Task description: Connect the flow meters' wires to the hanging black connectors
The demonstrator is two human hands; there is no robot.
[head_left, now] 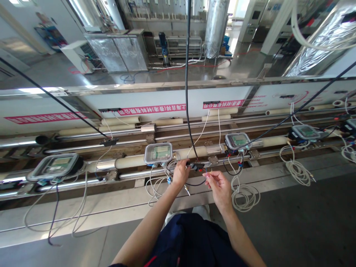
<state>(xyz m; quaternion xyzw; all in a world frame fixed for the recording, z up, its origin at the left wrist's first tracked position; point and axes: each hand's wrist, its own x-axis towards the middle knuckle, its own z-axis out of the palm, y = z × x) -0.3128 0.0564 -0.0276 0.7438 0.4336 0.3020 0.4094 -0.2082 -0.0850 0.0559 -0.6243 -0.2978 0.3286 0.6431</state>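
Note:
My left hand (180,174) is closed on the left end of a small black terminal block (198,167), which sits at the lower end of a hanging black cable (187,92). Just right of it, my right hand (221,189) pinches a thin wire between thumb and forefinger, close to the block. The wire's tip is too small to make out. Beside my left hand stands a meter (158,153) with a clear cover and a display, mounted on a pipe. Coiled pale cables (155,185) hang beneath it, and a metal-tipped probe lead (187,190) dangles below my left wrist.
More meters stand along the pipe: one at the left (57,166), one to the right (237,141), another farther right (306,132). Loose cable coils (246,196) lie on the metal ledge (111,202). Black cables cross overhead. A white panel (133,100) rises behind the pipes.

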